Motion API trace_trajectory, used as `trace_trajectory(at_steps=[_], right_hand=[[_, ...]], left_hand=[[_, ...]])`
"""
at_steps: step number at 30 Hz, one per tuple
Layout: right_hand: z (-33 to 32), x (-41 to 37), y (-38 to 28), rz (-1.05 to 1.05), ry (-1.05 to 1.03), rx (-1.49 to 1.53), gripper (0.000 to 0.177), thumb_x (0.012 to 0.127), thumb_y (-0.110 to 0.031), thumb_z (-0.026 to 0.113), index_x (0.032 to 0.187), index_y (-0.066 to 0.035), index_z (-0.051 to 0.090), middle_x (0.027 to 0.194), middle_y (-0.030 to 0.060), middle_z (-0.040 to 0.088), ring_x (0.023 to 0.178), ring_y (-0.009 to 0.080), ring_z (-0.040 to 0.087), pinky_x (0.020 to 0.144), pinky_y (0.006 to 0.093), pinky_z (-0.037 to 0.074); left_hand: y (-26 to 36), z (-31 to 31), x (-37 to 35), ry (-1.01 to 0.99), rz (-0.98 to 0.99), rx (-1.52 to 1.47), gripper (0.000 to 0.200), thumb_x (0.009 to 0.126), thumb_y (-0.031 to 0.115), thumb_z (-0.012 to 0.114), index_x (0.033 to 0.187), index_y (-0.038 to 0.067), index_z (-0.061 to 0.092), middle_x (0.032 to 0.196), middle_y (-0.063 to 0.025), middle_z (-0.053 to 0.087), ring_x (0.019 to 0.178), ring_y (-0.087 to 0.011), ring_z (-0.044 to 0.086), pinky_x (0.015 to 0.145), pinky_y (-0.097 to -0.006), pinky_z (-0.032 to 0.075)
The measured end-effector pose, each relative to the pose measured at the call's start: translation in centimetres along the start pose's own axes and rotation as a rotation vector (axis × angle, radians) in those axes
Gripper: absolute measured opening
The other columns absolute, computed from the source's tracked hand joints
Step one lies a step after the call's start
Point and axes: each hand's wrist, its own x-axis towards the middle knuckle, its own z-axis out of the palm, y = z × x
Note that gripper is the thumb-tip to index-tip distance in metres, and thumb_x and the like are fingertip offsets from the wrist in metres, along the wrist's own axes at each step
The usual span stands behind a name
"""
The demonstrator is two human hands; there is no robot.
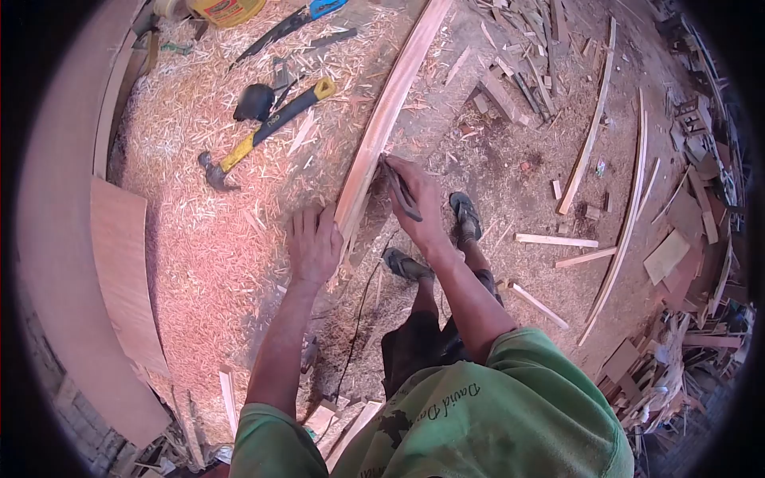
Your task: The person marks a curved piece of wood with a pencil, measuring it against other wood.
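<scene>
A long pale wooden strip (392,103) runs from the top centre down to my hands. My left hand (313,243) rests against the strip's near end on its left side, with fingers pointing forward. To the right of the strip, my right hand (416,199) is closed around a dark, narrow tool (405,196), whose upper end meets the strip's right edge. The fingers hide part of that tool. On the shavings to the left lies a yellow and black hammer (267,131), beside a dark round object (254,103).
A saw with a blue handle (288,30) and a yellow container (226,9) are at the upper left. Long curved strips (629,215) and short wood pieces (555,240) lie on the right. A dark cord (360,319) runs near my sandalled feet. Scrap wood is piled at far right.
</scene>
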Motion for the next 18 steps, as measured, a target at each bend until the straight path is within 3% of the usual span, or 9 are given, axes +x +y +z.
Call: trace_trajectory(at_steps=[2,8,12,14,18], right_hand=[[0.4,-0.2,0.5,0.017,0.005,0.003,0.034,0.094,-0.002,0.071,0.128,0.000,0.075,0.124,0.0246,0.077,0.111,0.0441,0.076,0.100,0.0461,0.061],[-0.2,-0.5,-2.1,0.082,-0.088,-0.007,0.036,0.092,-0.001,0.070,0.128,0.000,0.074,0.117,0.0234,0.077,0.106,0.0432,0.076,0.095,0.0468,0.061],[1.5,-7.5,-5.4,0.152,-0.218,0.045,0.037,0.094,-0.001,0.069,0.130,-0.006,0.074,0.112,0.0209,0.078,0.103,0.0413,0.077,0.090,0.0486,0.061],[2.0,-11.7,-6.1,-0.019,-0.217,0.044,0.038,0.093,0.000,0.064,0.130,-0.004,0.071,0.109,0.0205,0.078,0.098,0.0426,0.077,0.083,0.0487,0.063],[0.0,-11.0,-5.8,0.185,-0.456,0.161,0.033,0.095,-0.002,0.065,0.126,-0.010,0.074,0.109,0.0165,0.078,0.101,0.0404,0.078,0.087,0.0487,0.063]], left_hand=[[-0.1,0.1,-0.4,-0.019,-0.007,-0.016,0.044,0.102,0.019,0.057,0.144,0.006,0.062,0.135,-0.0196,0.059,0.126,-0.0410,0.054,0.112,-0.0582,0.040],[-1.1,0.8,-0.6,-0.066,-0.028,-0.024,0.049,0.100,0.022,0.061,0.147,0.008,0.063,0.156,-0.0199,0.049,0.146,-0.0425,0.045,0.124,-0.0592,0.034],[-1.3,0.6,-0.6,-0.075,-0.038,-0.068,0.047,0.104,0.024,0.058,0.149,0.009,0.061,0.160,-0.0185,0.045,0.150,-0.0419,0.040,0.126,-0.0596,0.029],[-1.3,0.6,-0.6,-0.081,-0.043,-0.083,0.045,0.107,0.026,0.055,0.149,0.010,0.060,0.161,-0.0185,0.045,0.150,-0.0423,0.040,0.127,-0.0599,0.028],[-1.6,0.9,-0.8,-0.059,-0.047,-0.103,0.043,0.111,0.029,0.050,0.148,0.009,0.060,0.160,-0.0196,0.047,0.148,-0.0432,0.041,0.126,-0.0606,0.029]])
